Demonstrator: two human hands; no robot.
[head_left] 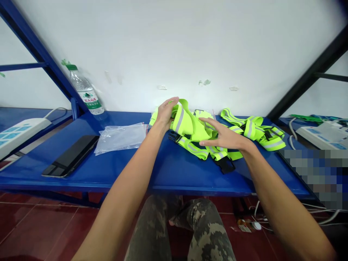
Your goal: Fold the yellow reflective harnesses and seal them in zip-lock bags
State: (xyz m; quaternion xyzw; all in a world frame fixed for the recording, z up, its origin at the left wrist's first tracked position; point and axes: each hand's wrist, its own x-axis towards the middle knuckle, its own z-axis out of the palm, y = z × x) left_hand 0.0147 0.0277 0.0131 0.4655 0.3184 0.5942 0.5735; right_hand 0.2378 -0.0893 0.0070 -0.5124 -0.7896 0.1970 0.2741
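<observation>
My left hand (pixel 165 113) is wrapped round a bunched neon-yellow reflective strap (pixel 187 123), lifting part of it off the blue table. The strap has grey reflective stripes, and its loops hang down to the tabletop. To the right, my right hand (pixel 221 135) has its thumb and fingers spread apart, close beside the same bundle. A black buckle (pixel 174 137) lies below my left hand, and another black buckle (pixel 226 165) rests near my right wrist. More yellow reflective straps (pixel 251 127) lie in a loose heap at the right.
Clear plastic zip bags (pixel 122 138) and a black phone (pixel 71 156) lie left on the blue table (pixel 174 177). A water bottle (pixel 86 90) leans at the wall. Power strips (pixel 24 130) sit at both sides. Below are a bottle (pixel 246 225) and cables.
</observation>
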